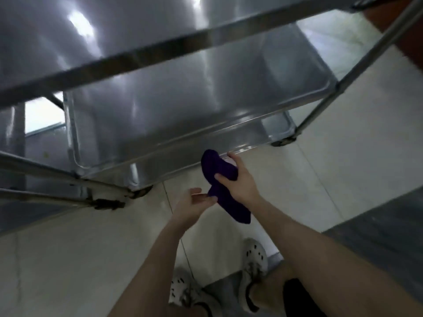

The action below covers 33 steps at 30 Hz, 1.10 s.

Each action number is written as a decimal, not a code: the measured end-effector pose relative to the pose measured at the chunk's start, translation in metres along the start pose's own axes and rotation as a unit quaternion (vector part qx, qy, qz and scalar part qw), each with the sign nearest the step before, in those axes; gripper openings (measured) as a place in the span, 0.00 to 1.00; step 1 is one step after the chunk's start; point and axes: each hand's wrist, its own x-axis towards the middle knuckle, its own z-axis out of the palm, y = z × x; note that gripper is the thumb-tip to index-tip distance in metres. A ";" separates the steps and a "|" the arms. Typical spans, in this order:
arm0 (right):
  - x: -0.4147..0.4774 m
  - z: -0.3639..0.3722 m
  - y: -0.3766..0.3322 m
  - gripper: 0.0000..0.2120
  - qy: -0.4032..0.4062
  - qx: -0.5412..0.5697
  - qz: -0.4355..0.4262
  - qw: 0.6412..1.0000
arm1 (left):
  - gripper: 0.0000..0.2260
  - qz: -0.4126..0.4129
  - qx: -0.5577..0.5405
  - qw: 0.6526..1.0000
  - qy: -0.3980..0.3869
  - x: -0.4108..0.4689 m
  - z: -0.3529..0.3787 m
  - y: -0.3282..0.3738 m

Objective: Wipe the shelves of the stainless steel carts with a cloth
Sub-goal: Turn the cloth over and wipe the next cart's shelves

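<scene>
Purple cloth (221, 170) is gripped in the right hand (239, 180), its hanging end touched by the straight fingers of the left hand (193, 203); it is held off the steel, just before the middle shelf (183, 99) of the cart (320, 106). No shelf is being wiped; what is already done cannot be told.

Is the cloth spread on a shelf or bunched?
Bunched, off the shelf: the cloth hangs crumpled from the right hand's grip, with the left hand touching it.
</scene>
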 end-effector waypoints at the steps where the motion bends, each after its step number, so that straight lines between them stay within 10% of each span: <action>1: -0.023 -0.013 -0.020 0.38 0.014 0.054 0.032 0.998 | 0.28 -0.001 -0.005 1.000 -0.012 -0.027 0.008 0.022; 11: -0.160 -0.148 -0.208 0.38 -0.009 0.237 0.111 0.965 | 0.10 0.121 -0.010 0.993 0.007 -0.225 0.035 0.228; 17: -0.192 -0.203 -0.265 0.31 0.011 0.036 -0.055 0.998 | 0.09 0.218 -0.026 0.970 0.102 -0.282 0.043 0.309; 24: -0.247 -0.267 -0.316 0.32 -0.037 -0.073 -0.275 0.958 | 0.07 0.271 -0.120 0.940 0.171 -0.333 0.085 0.361; 33: -0.251 -0.384 -0.341 0.13 0.004 0.050 -0.195 0.980 | 0.23 0.329 -0.085 0.940 -0.033 -0.378 0.188 0.397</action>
